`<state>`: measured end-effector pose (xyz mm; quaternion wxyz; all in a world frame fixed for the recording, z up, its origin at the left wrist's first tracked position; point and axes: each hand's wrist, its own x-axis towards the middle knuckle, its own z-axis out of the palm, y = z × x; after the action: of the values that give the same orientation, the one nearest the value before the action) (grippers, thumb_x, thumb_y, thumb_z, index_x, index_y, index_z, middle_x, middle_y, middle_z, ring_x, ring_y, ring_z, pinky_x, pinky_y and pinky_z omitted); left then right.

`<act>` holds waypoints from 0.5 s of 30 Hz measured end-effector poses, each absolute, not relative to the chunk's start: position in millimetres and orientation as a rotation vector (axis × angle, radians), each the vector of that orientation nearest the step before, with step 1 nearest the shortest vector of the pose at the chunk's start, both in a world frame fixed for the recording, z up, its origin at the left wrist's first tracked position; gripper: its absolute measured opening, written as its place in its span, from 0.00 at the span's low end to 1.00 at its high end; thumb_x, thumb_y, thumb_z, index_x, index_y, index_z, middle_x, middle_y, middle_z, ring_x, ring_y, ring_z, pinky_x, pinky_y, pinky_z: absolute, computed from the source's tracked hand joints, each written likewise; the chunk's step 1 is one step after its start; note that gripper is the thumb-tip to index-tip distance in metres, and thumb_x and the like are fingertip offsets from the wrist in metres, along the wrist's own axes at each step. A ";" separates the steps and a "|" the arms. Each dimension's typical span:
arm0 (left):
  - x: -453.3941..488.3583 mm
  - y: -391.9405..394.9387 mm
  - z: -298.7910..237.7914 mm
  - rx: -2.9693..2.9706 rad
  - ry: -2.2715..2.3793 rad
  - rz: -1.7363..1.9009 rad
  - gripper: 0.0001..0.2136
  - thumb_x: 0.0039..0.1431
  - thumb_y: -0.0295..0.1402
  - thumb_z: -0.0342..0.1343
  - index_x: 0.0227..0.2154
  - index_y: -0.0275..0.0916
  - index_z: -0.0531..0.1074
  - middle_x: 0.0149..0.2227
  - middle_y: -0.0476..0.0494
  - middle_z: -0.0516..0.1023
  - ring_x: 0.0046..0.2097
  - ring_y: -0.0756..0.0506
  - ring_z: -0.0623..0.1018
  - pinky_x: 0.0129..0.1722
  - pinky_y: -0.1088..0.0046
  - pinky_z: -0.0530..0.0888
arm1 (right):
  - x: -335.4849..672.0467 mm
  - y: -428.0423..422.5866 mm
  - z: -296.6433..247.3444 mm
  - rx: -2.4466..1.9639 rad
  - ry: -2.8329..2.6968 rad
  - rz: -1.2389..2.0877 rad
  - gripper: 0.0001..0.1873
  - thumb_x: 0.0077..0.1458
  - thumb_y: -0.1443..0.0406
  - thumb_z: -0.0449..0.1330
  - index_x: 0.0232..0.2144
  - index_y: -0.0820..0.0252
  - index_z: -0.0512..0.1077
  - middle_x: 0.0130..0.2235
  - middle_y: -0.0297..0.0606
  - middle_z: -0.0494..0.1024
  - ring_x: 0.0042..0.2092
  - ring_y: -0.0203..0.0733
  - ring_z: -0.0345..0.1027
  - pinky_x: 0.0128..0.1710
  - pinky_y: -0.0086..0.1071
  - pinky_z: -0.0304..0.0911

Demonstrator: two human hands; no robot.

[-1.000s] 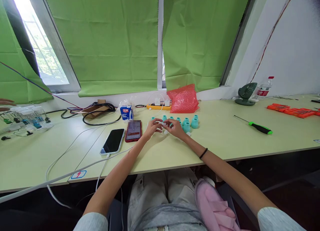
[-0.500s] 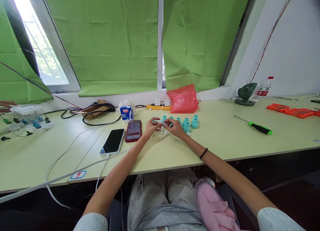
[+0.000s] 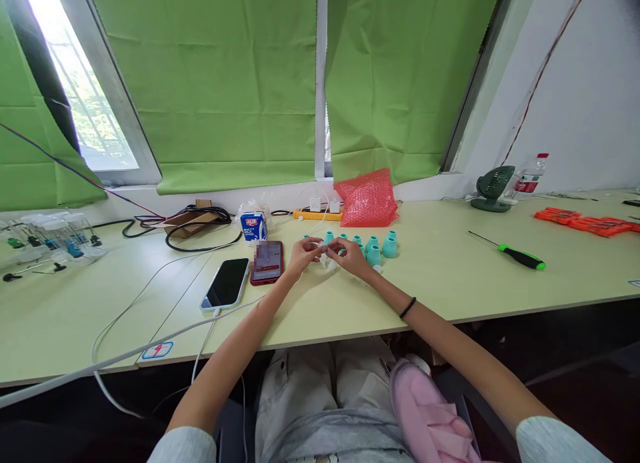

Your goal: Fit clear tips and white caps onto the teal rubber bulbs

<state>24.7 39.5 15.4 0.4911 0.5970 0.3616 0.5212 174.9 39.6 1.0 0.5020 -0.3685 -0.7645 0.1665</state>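
My left hand (image 3: pixel 304 255) and my right hand (image 3: pixel 351 257) meet above the table, fingertips almost touching. Between them is a small whitish, translucent piece (image 3: pixel 323 257), too small to identify. Both hands are closed in a pinch on it, and the fingers partly cover it. Just behind and to the right of my right hand stand several turquoise bulb-shaped pieces (image 3: pixel 389 245) with narrow necks. A few small white parts (image 3: pixel 377 269) lie close to them on the tabletop.
A phone (image 3: pixel 226 284) on a cable and a red-cased phone (image 3: pixel 267 261) lie left of my hands, near a blue drink carton (image 3: pixel 253 227). Red bubble wrap (image 3: pixel 369 199) lies behind. To the right are a screwdriver (image 3: pixel 520 255) and fan (image 3: pixel 493 188); clear containers (image 3: pixel 63 236) stand far left.
My hands have barely moved; the fingers shift slightly around the small whitish piece. Another person's hand at the far left edge, over the clear containers, has gone out of view.
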 end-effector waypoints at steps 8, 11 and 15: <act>23.6 38.9 15.8 1.449 0.850 1.223 0.19 0.36 0.30 0.60 0.37 0.35 0.71 0.24 0.49 0.71 0.25 0.53 0.70 0.23 0.78 0.69 | 176.7 41.7 0.5 -0.899 -1.819 0.431 0.10 0.48 0.59 0.54 0.28 0.61 0.67 0.29 0.38 0.74 0.31 0.38 0.68 0.26 0.28 0.62; 24.1 39.7 14.9 1.446 0.856 1.225 0.19 0.37 0.29 0.60 0.38 0.35 0.71 0.24 0.48 0.72 0.26 0.53 0.70 0.23 0.79 0.69 | 176.6 40.7 1.5 -0.906 -1.811 0.445 0.10 0.48 0.59 0.54 0.27 0.61 0.67 0.27 0.37 0.74 0.30 0.38 0.68 0.26 0.28 0.62; 24.6 41.1 13.8 1.448 0.861 1.225 0.18 0.38 0.27 0.58 0.38 0.34 0.71 0.23 0.50 0.71 0.25 0.53 0.70 0.23 0.79 0.69 | 176.2 38.8 3.4 -0.919 -1.813 0.476 0.10 0.48 0.59 0.54 0.27 0.62 0.67 0.26 0.37 0.73 0.28 0.37 0.67 0.25 0.28 0.62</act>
<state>24.6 41.1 13.8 0.5048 0.6001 0.3566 0.5078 176.2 38.8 3.4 0.5031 -0.3804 -0.7506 0.1969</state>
